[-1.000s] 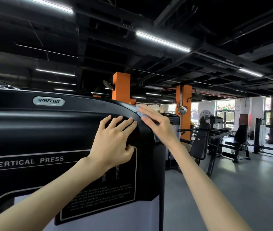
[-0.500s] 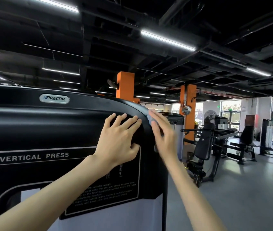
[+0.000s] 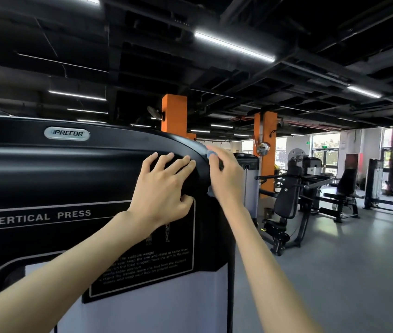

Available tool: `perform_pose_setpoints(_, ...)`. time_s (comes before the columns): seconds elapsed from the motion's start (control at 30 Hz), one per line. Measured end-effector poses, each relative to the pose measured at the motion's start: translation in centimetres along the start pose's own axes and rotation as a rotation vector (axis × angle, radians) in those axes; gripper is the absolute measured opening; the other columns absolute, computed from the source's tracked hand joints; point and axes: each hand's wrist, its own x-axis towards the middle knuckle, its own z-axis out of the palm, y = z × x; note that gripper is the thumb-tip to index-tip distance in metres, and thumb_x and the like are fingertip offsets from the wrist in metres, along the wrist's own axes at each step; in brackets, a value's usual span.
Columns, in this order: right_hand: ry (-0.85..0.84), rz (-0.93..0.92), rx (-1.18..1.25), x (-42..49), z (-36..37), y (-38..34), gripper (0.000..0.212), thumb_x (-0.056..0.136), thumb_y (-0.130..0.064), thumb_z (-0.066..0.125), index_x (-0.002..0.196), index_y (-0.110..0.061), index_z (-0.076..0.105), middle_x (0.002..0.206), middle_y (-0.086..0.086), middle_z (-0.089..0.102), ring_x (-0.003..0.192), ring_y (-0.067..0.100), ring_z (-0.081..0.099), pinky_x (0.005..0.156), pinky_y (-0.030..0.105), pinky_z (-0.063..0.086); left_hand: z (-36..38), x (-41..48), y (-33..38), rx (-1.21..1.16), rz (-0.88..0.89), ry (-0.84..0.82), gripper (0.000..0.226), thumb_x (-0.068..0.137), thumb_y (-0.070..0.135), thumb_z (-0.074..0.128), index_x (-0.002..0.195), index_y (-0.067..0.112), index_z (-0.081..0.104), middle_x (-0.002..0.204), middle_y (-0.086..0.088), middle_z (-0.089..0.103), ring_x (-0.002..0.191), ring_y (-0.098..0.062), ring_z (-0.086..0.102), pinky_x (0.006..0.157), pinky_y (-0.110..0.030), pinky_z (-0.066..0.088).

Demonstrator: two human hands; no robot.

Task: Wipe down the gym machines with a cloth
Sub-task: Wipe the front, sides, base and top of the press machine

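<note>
Dim black ceiling (image 3: 142,25) lit by linear strip lights (image 3: 233,47); daylight overexposes the windows (image 3: 325,152) at right. Soft highlights streak the glossy panel (image 3: 46,162). Wide-angle bending at edges; slightly soft focus.

Machine shroud (image 3: 70,169): black moulded plastic, smooth, glossy, reflecting the ceiling lights.
Badge (image 3: 67,133): silver, metallic sheen.
Instruction label (image 3: 142,267): matt black, white print.
Lower panel (image 3: 154,313): pale, matt, smooth.
Cloth (image 3: 211,153): blue, soft crumpled fabric.
Floor (image 3: 334,272), right: grey, smooth, faint sheen.
Far pillars (image 3: 173,114): orange, matt paint.
</note>
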Motion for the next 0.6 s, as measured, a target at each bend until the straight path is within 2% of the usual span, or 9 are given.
perform_pose_setpoints(0.07, 0.047, -0.056, 0.027, -0.9, -0.1, 0.3, 0.030, 0.101, -0.014, 0.047, 0.125, -0.012, 0.065, 0.125, -0.005, 0.062, 0.119, 0.007, 0.055, 0.100, 0.021, 0.043, -0.1, 0.0, -0.1, -0.001, 0.002, -0.013, 0.073, 0.068, 0.045, 0.041, 0.133, 0.018, 0.061, 0.134, 0.001, 0.061, 0.126, -0.030, 0.054, 0.110, -0.047, 0.030)
perform_pose_setpoints(0.17, 0.237, -0.173, 0.005, -6.0, 0.8, 2.3, 0.034, 0.100, -0.009, 0.048, 0.132, -0.002, 0.057, 0.137, 0.011, 0.055, 0.132, 0.021, 0.048, 0.108, 0.035, 0.042, -0.2, 0.0, 0.0, -0.002, 0.005, -0.039, 0.074, 0.068, 0.045, 0.040, 0.133, 0.018, 0.060, 0.135, 0.001, 0.061, 0.126, -0.030, 0.053, 0.110, -0.048, 0.031)
perform_pose_setpoints(0.23, 0.297, -0.201, -0.086, -10.4, 1.4, 3.8, 0.039, 0.101, -0.012, 0.047, 0.139, -0.002, 0.049, 0.145, 0.015, 0.047, 0.138, 0.025, 0.042, 0.108, 0.042, 0.044, -0.3, -0.1, 0.0, 0.002, 0.006, -0.043, 0.073, 0.069, 0.045, 0.039, 0.134, 0.017, 0.060, 0.135, 0.001, 0.061, 0.126, -0.030, 0.053, 0.110, -0.048, 0.031)
perform_pose_setpoints(0.33, 0.247, -0.197, -0.190, -14.6, 1.5, 4.5, 0.044, 0.103, -0.018, 0.042, 0.146, -0.010, 0.038, 0.153, 0.009, 0.036, 0.142, 0.021, 0.036, 0.097, 0.047, 0.051, -0.4, -0.2, 0.0, -0.008, 0.014, -0.063, 0.073, 0.071, 0.044, 0.038, 0.135, 0.016, 0.059, 0.136, -0.001, 0.060, 0.127, -0.031, 0.053, 0.112, -0.047, 0.030)
perform_pose_setpoints(0.4, 0.220, -0.207, -0.195, -13.9, 1.2, 4.0, 0.044, 0.102, -0.017, 0.042, 0.145, -0.006, 0.040, 0.153, 0.008, 0.035, 0.142, 0.023, 0.036, 0.106, 0.039, 0.046, -0.7, -0.1, -0.2, -0.016, 0.033, -0.095, 0.074, 0.072, 0.042, 0.035, 0.137, 0.014, 0.057, 0.138, -0.003, 0.058, 0.129, -0.033, 0.051, 0.115, -0.046, 0.028)
perform_pose_setpoints(0.47, 0.216, -0.201, -0.150, -10.8, 0.8, 2.4, 0.042, 0.102, -0.015, 0.044, 0.143, -0.003, 0.044, 0.150, 0.011, 0.039, 0.140, 0.026, 0.039, 0.113, 0.031, 0.036, -1.3, 0.0, -0.3, -0.056, 0.050, -0.135, 0.074, 0.074, 0.038, 0.035, 0.142, 0.012, 0.050, 0.146, -0.005, 0.051, 0.136, -0.033, 0.043, 0.118, -0.041, 0.018)
perform_pose_setpoints(0.53, 0.157, -0.197, -0.147, -6.2, 0.8, 0.1, 0.041, 0.100, -0.012, 0.049, 0.141, -0.006, 0.049, 0.147, 0.011, 0.044, 0.138, 0.026, 0.042, 0.111, 0.032, 0.039, -1.7, 0.1, -0.7, -0.147, 0.044, -0.126, 0.072, 0.078, 0.029, 0.040, 0.147, 0.009, 0.041, 0.155, -0.007, 0.038, 0.145, -0.029, 0.029, 0.120, -0.030, 0.001)
perform_pose_setpoints(0.6, 0.067, -0.223, -0.240, -2.5, 1.4, -1.5, 0.037, 0.098, -0.010, 0.055, 0.135, -0.010, 0.057, 0.141, 0.010, 0.051, 0.133, 0.024, 0.046, 0.106, 0.033, 0.043, -2.1, 0.0, -1.4, -0.264, 0.032, -0.086, 0.062, 0.084, 0.016, 0.048, 0.145, 0.006, 0.042, 0.156, -0.010, 0.034, 0.148, -0.023, 0.024, 0.118, -0.021, -0.006)
